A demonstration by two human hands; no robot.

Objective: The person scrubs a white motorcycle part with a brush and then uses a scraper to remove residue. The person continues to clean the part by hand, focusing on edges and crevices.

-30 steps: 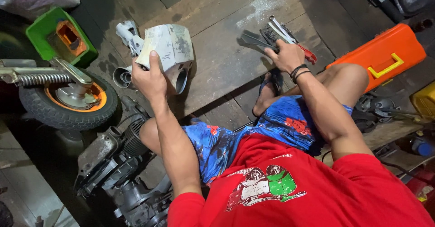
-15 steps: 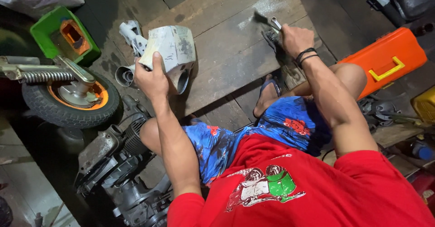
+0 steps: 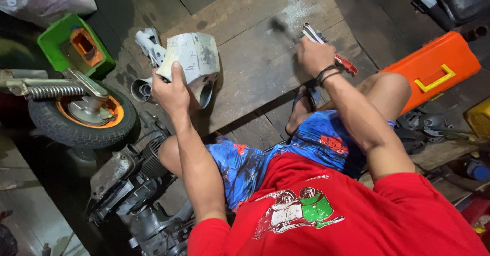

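I sit on a dark plank floor (image 3: 245,77). My left hand (image 3: 171,90) grips the lower edge of a dirty whitish curved engine cover (image 3: 196,54) and holds it upright over a short metal pipe (image 3: 140,88). My right hand (image 3: 314,57) is stretched out over the planks, closed around a bundle of hand tools (image 3: 312,33). Silver shafts stick out beyond the fingers and a red handle (image 3: 346,65) shows by the wrist. A dark blurred tool end (image 3: 278,26) lies just left of the bundle.
A small wheel with an orange rim (image 3: 84,113) and a sprung shock absorber (image 3: 48,89) lie at the left, behind them a green tray (image 3: 56,39). An engine block (image 3: 135,184) sits by my left knee. An orange toolbox (image 3: 434,75) stands at the right.
My right hand has carried the tools away from my foot, up and left across the planks. My left hand keeps the cover almost still.
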